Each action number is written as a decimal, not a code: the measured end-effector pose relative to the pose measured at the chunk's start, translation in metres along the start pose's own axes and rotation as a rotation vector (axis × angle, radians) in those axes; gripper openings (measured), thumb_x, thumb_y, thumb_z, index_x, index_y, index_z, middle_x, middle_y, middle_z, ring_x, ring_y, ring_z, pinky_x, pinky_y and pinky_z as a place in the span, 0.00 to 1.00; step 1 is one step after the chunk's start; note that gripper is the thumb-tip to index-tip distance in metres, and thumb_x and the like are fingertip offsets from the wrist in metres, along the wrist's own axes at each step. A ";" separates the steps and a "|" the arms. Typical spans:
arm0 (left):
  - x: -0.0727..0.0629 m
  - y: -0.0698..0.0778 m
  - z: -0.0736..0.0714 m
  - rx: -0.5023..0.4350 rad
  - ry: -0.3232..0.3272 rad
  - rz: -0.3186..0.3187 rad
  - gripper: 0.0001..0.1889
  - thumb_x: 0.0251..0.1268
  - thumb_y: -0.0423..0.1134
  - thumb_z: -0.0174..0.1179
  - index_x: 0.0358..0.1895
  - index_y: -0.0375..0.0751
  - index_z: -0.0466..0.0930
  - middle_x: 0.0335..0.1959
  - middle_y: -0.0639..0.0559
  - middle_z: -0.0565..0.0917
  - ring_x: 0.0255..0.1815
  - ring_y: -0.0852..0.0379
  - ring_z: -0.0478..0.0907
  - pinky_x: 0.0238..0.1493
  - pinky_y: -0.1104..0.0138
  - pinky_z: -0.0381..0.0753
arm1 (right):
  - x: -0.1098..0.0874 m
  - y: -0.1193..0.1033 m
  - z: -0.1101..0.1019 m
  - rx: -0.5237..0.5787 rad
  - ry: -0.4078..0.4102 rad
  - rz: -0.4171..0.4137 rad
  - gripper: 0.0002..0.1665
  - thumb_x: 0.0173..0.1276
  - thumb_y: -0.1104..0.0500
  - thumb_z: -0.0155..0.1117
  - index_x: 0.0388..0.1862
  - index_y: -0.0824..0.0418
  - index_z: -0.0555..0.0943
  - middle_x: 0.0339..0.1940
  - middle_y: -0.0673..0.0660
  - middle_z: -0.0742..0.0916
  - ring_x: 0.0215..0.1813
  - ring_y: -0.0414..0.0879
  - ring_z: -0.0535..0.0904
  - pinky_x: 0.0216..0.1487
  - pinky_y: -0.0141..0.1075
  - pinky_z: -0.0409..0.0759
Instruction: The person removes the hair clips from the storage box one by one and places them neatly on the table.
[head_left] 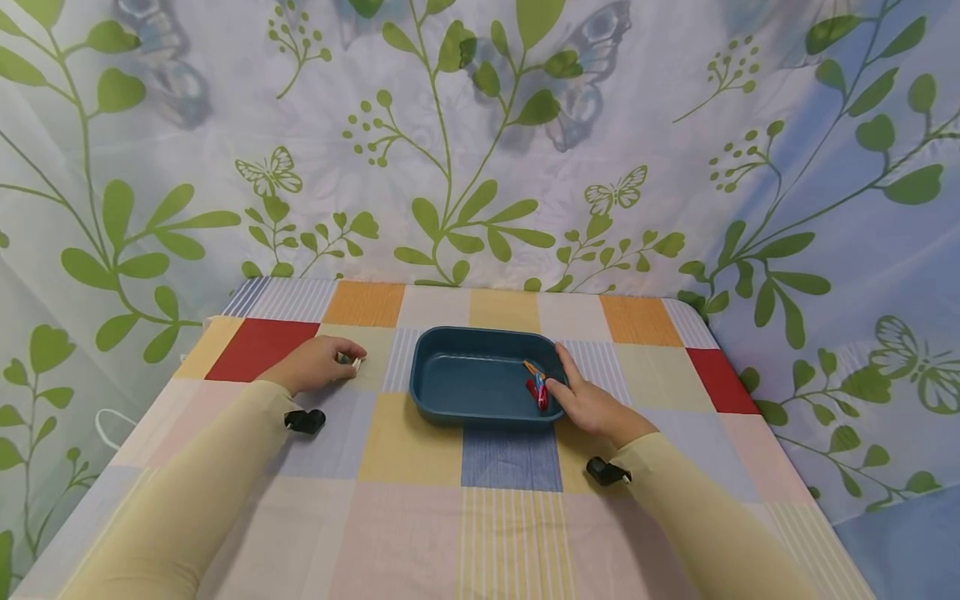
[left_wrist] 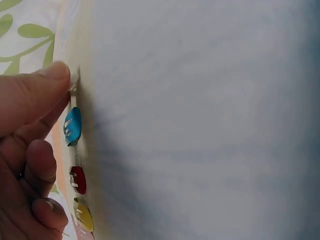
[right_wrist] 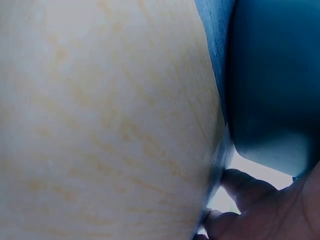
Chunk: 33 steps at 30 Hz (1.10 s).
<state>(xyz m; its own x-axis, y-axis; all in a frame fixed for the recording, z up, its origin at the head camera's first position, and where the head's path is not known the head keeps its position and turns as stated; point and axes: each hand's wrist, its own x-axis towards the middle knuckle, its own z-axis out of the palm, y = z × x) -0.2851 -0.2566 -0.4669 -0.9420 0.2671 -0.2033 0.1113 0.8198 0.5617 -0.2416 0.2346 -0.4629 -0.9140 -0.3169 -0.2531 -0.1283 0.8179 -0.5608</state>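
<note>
My left hand (head_left: 318, 364) is low over the cloth left of a dark teal rectangular tray (head_left: 480, 417). Its thumb and index finger pinch a small whitish hair clip (head_left: 357, 363), mostly covered by the fingertips. In the left wrist view, a blue snap hair clip (left_wrist: 73, 125), a red one (left_wrist: 78, 180) and a yellow one (left_wrist: 83, 216) lie in a row below the thumb. My right hand (head_left: 596, 407) grips the tray's right end, thumb over the rim and fingers along the outside. Several orange, blue and red hair clips (head_left: 538, 387) lie inside, near that thumb.
A patchwork-patterned tablecloth (head_left: 405, 517) covers the table. Behind and on both sides hangs a curtain (head_left: 480, 150) with green leaves and butterflies. Black wrist cameras (head_left: 305, 422) sit by both sleeves. A white cable loop (head_left: 112, 421) shows at the left table edge.
</note>
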 end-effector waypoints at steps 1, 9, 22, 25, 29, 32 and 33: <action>0.000 -0.001 0.000 -0.003 0.000 0.001 0.20 0.71 0.42 0.67 0.64 0.46 0.85 0.58 0.47 0.87 0.56 0.47 0.78 0.61 0.51 0.82 | 0.000 0.000 0.000 0.001 0.000 -0.002 0.44 0.88 0.37 0.33 0.88 0.44 0.25 0.85 0.73 0.59 0.66 0.73 0.80 0.69 0.66 0.71; 0.003 -0.005 0.003 0.005 0.015 -0.010 0.22 0.70 0.46 0.69 0.66 0.47 0.85 0.60 0.47 0.87 0.62 0.45 0.79 0.65 0.48 0.80 | -0.001 -0.001 0.000 0.009 -0.001 -0.004 0.43 0.88 0.38 0.32 0.87 0.44 0.25 0.85 0.74 0.58 0.71 0.76 0.75 0.73 0.68 0.68; 0.004 -0.009 0.004 0.060 0.052 0.035 0.21 0.69 0.44 0.71 0.63 0.47 0.87 0.61 0.47 0.87 0.66 0.41 0.79 0.68 0.46 0.78 | -0.002 -0.001 -0.001 0.036 -0.004 -0.015 0.44 0.88 0.38 0.34 0.87 0.44 0.25 0.84 0.74 0.60 0.77 0.75 0.68 0.77 0.67 0.63; 0.004 -0.008 0.004 0.075 0.062 0.052 0.19 0.67 0.43 0.72 0.60 0.46 0.88 0.60 0.45 0.87 0.63 0.42 0.80 0.67 0.46 0.79 | -0.001 -0.001 -0.001 0.027 -0.005 -0.011 0.44 0.88 0.38 0.33 0.87 0.44 0.25 0.85 0.74 0.60 0.76 0.75 0.69 0.76 0.68 0.64; 0.003 -0.007 0.003 0.121 0.068 0.068 0.20 0.66 0.44 0.73 0.60 0.46 0.89 0.58 0.42 0.84 0.61 0.41 0.78 0.64 0.47 0.79 | 0.000 0.000 0.000 0.011 -0.003 0.000 0.44 0.88 0.38 0.33 0.87 0.44 0.25 0.84 0.73 0.61 0.70 0.74 0.77 0.72 0.67 0.69; 0.002 -0.007 0.002 0.181 0.069 0.063 0.23 0.66 0.48 0.74 0.63 0.50 0.87 0.61 0.40 0.80 0.63 0.37 0.73 0.61 0.44 0.78 | 0.000 0.000 0.000 0.000 0.000 0.012 0.44 0.87 0.37 0.34 0.88 0.44 0.26 0.83 0.73 0.64 0.64 0.70 0.83 0.69 0.66 0.73; 0.002 -0.007 0.001 0.204 0.070 0.066 0.24 0.65 0.49 0.73 0.65 0.51 0.86 0.62 0.38 0.78 0.63 0.34 0.72 0.61 0.43 0.77 | 0.000 0.000 0.000 -0.002 0.000 0.014 0.44 0.87 0.37 0.34 0.88 0.44 0.26 0.83 0.74 0.64 0.62 0.69 0.84 0.68 0.65 0.73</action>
<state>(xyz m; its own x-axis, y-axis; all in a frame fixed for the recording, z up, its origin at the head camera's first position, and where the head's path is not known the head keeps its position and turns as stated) -0.2870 -0.2614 -0.4720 -0.9494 0.2939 -0.1112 0.2287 0.8890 0.3967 -0.2420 0.2346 -0.4630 -0.9156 -0.3057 -0.2613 -0.1163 0.8233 -0.5556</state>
